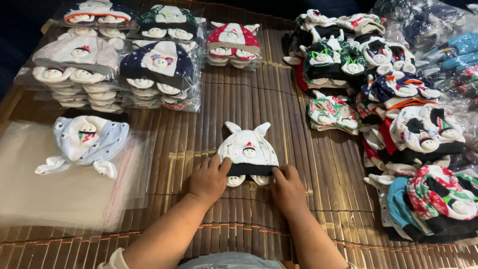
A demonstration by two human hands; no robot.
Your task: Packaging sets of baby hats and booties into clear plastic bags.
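A small white baby hat [247,149] with two ear points, a black band and little snowman faces lies flat on the bamboo mat [239,99]. My left hand [209,180] presses on its lower left edge, fingers on the black band. My right hand [287,188] pinches the band's lower right corner. A pale blue hat [85,142] with tie ends lies on a stack of clear plastic bags [55,189] to the left.
Bagged stacks of hats [159,74] fill the far left of the mat. A loose heap of unbagged hats [398,119] in several colours runs down the right side. More plastic-wrapped goods [448,40] lie at the far right.
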